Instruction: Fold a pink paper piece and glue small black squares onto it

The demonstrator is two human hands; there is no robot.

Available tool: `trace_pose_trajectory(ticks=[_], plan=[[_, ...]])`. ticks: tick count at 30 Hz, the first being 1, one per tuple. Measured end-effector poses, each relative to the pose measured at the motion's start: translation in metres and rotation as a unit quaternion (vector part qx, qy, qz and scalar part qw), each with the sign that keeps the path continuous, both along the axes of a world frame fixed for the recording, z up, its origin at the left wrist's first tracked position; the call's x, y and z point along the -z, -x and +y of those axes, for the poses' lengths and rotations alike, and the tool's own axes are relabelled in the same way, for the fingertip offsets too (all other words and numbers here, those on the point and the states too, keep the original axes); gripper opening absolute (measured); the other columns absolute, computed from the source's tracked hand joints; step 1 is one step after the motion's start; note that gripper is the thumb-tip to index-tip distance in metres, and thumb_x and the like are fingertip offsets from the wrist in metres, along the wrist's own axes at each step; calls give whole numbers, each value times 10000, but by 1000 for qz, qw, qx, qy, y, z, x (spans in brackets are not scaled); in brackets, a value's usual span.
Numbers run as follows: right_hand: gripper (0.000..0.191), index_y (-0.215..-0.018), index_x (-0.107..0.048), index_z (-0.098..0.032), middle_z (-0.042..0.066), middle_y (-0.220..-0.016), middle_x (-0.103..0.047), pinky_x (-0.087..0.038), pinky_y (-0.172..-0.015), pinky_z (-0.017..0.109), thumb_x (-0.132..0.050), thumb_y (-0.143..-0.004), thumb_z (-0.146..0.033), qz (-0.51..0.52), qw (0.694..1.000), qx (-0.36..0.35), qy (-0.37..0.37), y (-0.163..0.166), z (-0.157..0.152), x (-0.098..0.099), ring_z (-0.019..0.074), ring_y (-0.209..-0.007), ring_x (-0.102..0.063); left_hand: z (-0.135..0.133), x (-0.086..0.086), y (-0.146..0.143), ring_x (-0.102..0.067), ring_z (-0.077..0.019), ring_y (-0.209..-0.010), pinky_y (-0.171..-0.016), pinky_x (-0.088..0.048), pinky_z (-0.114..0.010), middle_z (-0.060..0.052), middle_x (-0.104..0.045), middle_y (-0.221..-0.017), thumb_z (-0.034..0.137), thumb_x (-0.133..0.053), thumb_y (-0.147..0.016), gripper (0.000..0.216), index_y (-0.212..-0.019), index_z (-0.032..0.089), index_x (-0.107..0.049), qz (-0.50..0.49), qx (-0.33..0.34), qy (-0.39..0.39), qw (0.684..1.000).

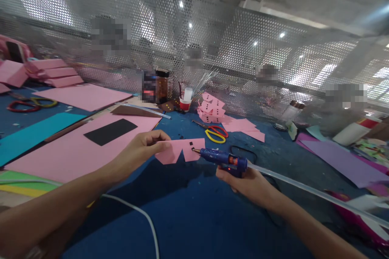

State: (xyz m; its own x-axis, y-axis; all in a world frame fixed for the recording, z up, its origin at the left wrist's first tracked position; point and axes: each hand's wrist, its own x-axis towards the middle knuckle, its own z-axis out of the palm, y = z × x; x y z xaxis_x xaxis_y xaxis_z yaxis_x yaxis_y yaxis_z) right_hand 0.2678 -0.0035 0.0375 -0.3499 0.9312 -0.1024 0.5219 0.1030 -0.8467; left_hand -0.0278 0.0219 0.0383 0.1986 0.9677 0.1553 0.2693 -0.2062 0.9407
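My left hand (151, 145) pinches the left end of a pink paper cutout (173, 153), which has a V-shaped notch in its lower edge. Small black squares sit on the cutout's right part. My right hand (240, 180) is wrapped round a blue hot glue gun (221, 157) with a long clear glue stick (304, 188) coming out of its back. The gun's nozzle is at the lower black square, touching it or very close. Behind the cutout lie scissors (216, 134) with red and yellow handles, and a pile of pink pieces with black squares (211, 107).
Pink sheets (60, 149) with a black paper piece (111, 131) and a turquoise sheet (36, 133) cover the left side. A red and white cup (185, 104) and a brown jar (163, 87) stand at the back before a perforated metal screen (170, 16). Purple sheets (343, 162) lie right.
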Motion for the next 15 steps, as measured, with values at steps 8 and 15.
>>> trace_pose_trajectory(ticks=[8,15], plan=[[382,-889,-601,-194,-38,-633,-489,-388,-483,202,-570,-808,-566,-18,1000,10,-8,-1,0,-2,84,-520,-458,2,3,3,-512,-156,-684,-610,-385,-252,-5,-590,-737,413,-563,-826,233,-796,189,-621,17,-12,0,1000],[408,-890,-607,-197,-40,-640,-485,-400,-492,199,-599,-770,-586,-11,999,30,14,0,-1,-1,86,-538,-464,2,1,1,-523,-155,-669,-597,-391,-240,-2,-595,-710,408,-554,-817,226,-773,196,-619,22,-16,-10,1000]])
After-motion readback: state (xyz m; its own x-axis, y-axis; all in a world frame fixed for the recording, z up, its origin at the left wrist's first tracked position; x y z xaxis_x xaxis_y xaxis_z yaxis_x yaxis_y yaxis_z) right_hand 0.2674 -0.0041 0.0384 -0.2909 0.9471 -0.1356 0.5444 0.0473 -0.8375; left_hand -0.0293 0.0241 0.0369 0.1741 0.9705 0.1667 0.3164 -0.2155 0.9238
